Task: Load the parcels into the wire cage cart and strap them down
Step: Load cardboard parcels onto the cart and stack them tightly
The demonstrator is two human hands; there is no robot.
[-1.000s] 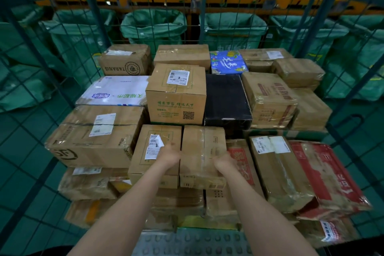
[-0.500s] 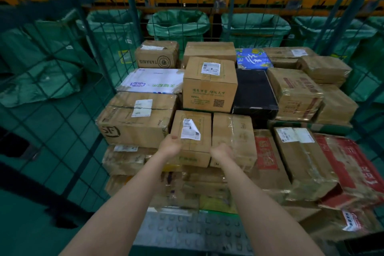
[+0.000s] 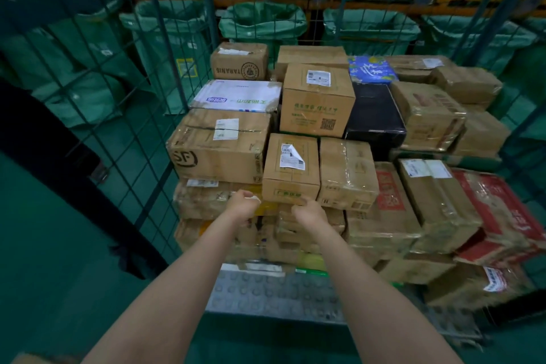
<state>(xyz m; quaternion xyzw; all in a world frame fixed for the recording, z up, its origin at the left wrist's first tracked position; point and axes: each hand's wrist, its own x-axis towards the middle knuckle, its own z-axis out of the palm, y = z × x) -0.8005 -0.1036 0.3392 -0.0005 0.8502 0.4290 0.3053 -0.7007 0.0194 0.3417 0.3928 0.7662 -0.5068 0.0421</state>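
Observation:
The wire cage cart (image 3: pixel 165 74) holds several stacked cardboard parcels. A small brown box with a peeling white label (image 3: pixel 291 168) sits at the front of the top layer, next to a tape-wrapped box (image 3: pixel 347 174) on its right. My left hand (image 3: pixel 243 205) hovers below that small box's lower left corner, fingers curled, with nothing seen in it. My right hand (image 3: pixel 308 213) is at the box's lower front edge; its fingers curl away from me and are hidden, so I cannot tell whether they grip the edge.
An SF-marked box (image 3: pixel 218 148) lies left of the small box, a black box (image 3: pixel 373 115) behind it. Red-printed parcels (image 3: pixel 499 210) fill the right side. The cart's studded metal floor (image 3: pixel 271 292) shows in front. Green sacks (image 3: pixel 263 23) hang beyond the mesh.
Both hands have come off the tops of the two small front boxes and dropped to their lower front edge. My view has swung left, showing more floor beside the cart.

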